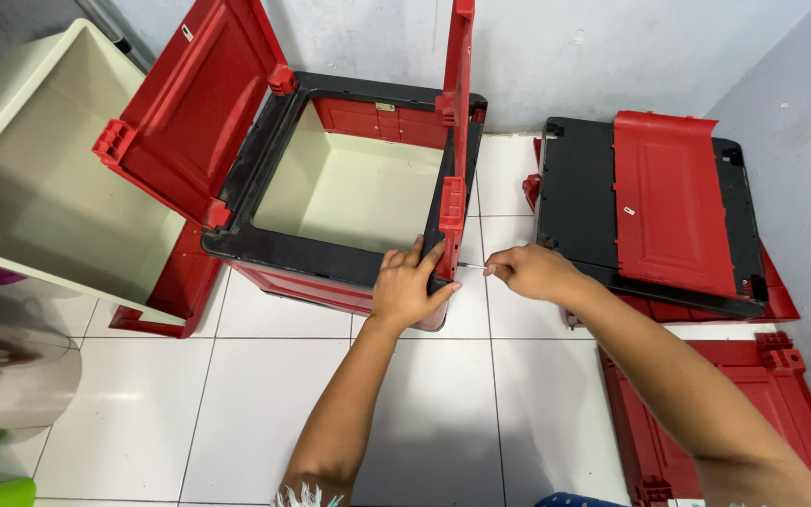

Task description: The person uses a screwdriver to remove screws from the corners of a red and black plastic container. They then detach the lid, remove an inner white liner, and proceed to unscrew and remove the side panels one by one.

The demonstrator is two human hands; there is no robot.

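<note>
A red plastic cabinet [330,286] with a black frame [265,249] lies on its back on the white tiled floor, its cream inside showing. Two red doors stand open on it: one leans left [194,94], one stands upright on the right [460,103]. My left hand [408,286] rests on the frame's near right corner, at the lower hinge of the upright door. My right hand [527,270] pinches a thin metal pin [473,267] whose tip points at that hinge.
A cream panel [39,178] leans at the left. A black frame with a red door [654,202] lies at the right, another red panel [753,413] nearer me. A metal pot [11,376] sits at the left edge. Walls close the back and right.
</note>
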